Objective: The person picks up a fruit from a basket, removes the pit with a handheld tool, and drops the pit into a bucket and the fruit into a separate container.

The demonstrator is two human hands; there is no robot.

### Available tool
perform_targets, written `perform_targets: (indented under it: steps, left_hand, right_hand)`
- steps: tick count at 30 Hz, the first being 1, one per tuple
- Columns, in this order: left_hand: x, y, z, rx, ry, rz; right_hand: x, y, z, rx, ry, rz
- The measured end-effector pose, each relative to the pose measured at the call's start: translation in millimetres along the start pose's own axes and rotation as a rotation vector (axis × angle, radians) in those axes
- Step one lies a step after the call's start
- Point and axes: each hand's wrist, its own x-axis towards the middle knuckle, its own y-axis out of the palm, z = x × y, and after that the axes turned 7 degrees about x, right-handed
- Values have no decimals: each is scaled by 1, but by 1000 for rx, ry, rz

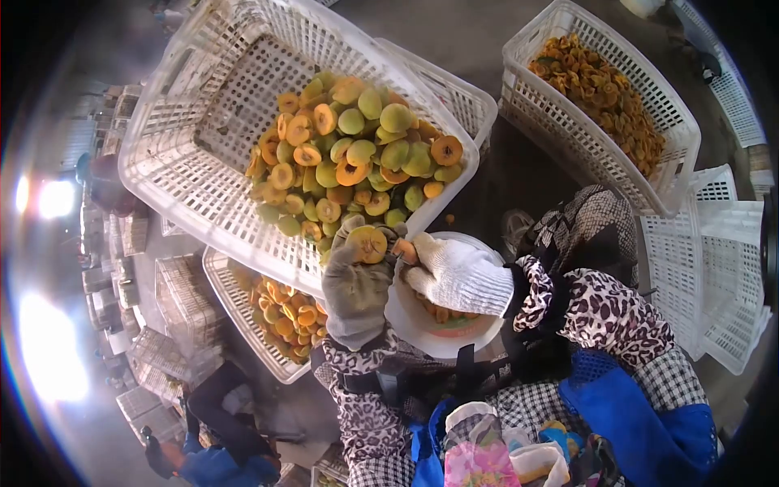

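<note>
My left hand (355, 284), in a soiled grey-green glove, is closed around a yellow peach half (367, 244) with its cut face turned up. Close beside that face is my right hand (458, 274) in a white knitted glove, its fingers pinched together. A small orange-brown thing shows at its fingertips; I cannot tell what it is. Below the right hand stands a white bucket (445, 345) with orange pieces in it. Just beyond my hands, green and yellow peaches (349, 154), some cut open, heap in a tilted white crate (219, 183).
A lower crate (235, 312) at left holds orange peach halves. Another crate (686, 150) at upper right is full of orange pieces. White crates (706, 276) stand at right, more (187, 308) at left. A person in blue (219, 463) is at lower left.
</note>
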Motion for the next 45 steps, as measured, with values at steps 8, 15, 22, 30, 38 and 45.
perform_targets:
  steps: [8, 15, 22, 30, 38, 45]
  left_hand:
    - [-5, -2, 1, -36, -10, -108]
    - [-13, -6, 7, 1077, 436, -116]
    - [-17, 10, -3, 621, 137, -321]
    - [-11, 0, 2, 494, 57, -378]
    - [-8, 6, 10, 73, -97, -291]
    - [-20, -8, 5, -235, -174, -233]
  right_hand:
    - [4, 17, 5, -184, -42, 17]
    - [14, 51, -23, -416, -58, 56]
    - [16, 29, 0, -193, -92, 157]
    - [16, 4, 21, 645, 406, 684]
    - [24, 27, -29, 625, 487, 729]
    - [9, 0, -25, 236, 213, 897]
